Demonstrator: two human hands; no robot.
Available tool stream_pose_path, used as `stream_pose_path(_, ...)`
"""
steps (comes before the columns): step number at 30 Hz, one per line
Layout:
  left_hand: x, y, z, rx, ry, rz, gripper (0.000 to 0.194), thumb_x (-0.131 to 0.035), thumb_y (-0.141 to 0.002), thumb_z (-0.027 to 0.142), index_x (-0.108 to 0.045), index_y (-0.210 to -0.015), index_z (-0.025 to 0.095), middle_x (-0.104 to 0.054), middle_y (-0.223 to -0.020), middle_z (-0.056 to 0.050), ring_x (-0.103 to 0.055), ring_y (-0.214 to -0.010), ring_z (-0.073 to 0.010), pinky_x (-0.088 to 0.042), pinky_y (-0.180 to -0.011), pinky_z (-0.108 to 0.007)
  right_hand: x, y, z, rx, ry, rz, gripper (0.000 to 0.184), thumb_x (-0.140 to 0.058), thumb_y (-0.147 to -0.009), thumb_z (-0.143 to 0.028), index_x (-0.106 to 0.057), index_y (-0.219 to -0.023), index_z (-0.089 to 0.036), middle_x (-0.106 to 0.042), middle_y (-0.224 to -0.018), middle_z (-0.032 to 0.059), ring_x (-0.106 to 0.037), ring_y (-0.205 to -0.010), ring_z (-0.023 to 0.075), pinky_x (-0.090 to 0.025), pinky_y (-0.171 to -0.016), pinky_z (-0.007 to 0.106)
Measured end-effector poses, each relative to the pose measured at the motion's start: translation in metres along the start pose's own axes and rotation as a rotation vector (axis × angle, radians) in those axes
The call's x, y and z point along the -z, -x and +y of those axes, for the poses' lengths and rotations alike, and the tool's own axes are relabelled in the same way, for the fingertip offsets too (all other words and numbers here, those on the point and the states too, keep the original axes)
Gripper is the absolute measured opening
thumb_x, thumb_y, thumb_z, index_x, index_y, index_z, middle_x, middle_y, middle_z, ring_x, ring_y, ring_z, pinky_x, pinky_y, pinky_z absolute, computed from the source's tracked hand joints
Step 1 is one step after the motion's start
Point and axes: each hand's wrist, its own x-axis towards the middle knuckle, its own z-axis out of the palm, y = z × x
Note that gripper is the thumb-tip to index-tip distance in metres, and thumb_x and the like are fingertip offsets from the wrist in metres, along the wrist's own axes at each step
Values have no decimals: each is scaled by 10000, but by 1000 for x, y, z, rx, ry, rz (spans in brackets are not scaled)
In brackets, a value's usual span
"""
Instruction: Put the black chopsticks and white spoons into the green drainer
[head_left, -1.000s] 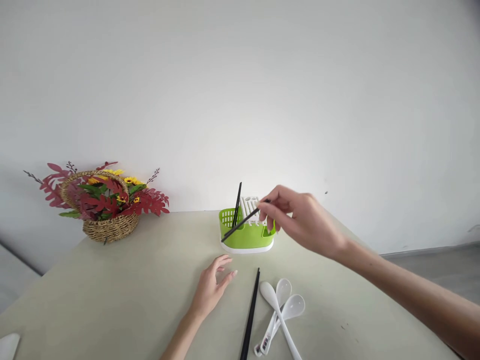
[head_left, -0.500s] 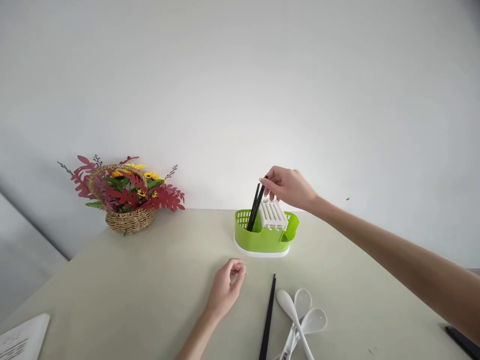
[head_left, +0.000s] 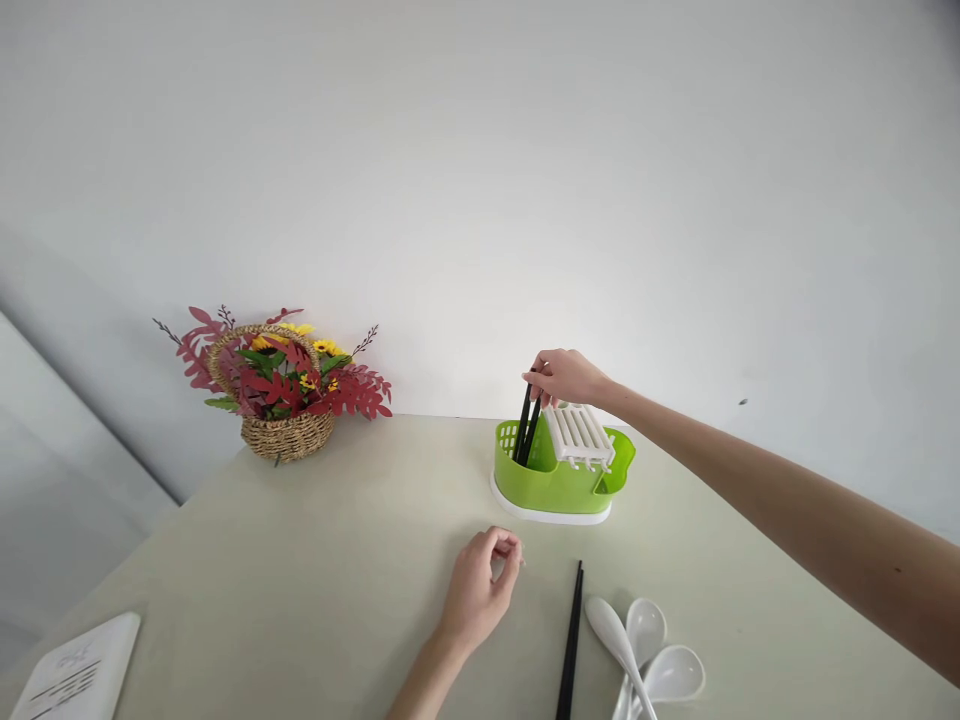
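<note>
A green cutlery holder [head_left: 551, 486] with a white slatted insert [head_left: 577, 434] stands at the table's far side. Two black chopsticks [head_left: 526, 428] stand upright in its left compartment. My right hand [head_left: 564, 377] reaches over the holder and pinches the chopsticks' top ends. My left hand [head_left: 481, 586] rests on the table nearer me, its fingers curled in loosely with nothing seen in them. Just right of it lies another black chopstick [head_left: 571, 640], then three white spoons [head_left: 641, 655].
A woven basket of red and yellow artificial flowers [head_left: 285, 385] sits at the table's far left by the wall. A white printed sheet [head_left: 79, 675] lies at the near left corner. The pale table [head_left: 315, 560] ends at the wall behind the holder.
My right hand has swung a chopstick upright and lowered it into the holder beside the first one. My left hand's fingers have curled in. The view has shifted left.
</note>
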Motion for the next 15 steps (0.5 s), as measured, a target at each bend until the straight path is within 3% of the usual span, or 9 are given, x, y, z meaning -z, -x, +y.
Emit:
stream_pose_path(5,0,0,1,3,-13,-12,274,-515,-1010,470,-657,-977,238,-762,-945,-70,-710,-929,-228,-512,-738,-305,-1,-4,5,-31,31,45,157,-560,-1015,-256,-601,-884,-181,-814,-824,75,-721,-550,143,-584,-574,268)
stream_pose_path(9,1,0,2,2,-15,-19,260,-517,-1012,446,-657,-971,231,-754,-937,-67,-706,-918,-222,-507,-730,-302,3,2,1,-5,97,175,135,-538,-1003,-213,-595,-1108,-152,-798,-798,54,-679,-514,135,-532,-571,276)
stream_pose_path(11,2,1,3,-9,-13,-19,251,-515,-1014,431,-657,-966,230,-751,-937,-64,-703,-916,-218,-514,-752,-305,8,11,-5,31,123,238,189,-525,-1001,-212,-575,-1177,-165,-795,-821,38,-674,-540,130,-505,-597,275)
stream_pose_path(15,2,0,3,-30,-15,-16,243,-513,-1014,422,-653,-959,231,-745,-932,-58,-698,-912,-212,-526,-838,-325,13,40,-21,191,200,265,146,-486,-1014,-244,-592,-1110,-216,-784,-818,-11,-660,-565,124,-454,-625,274)
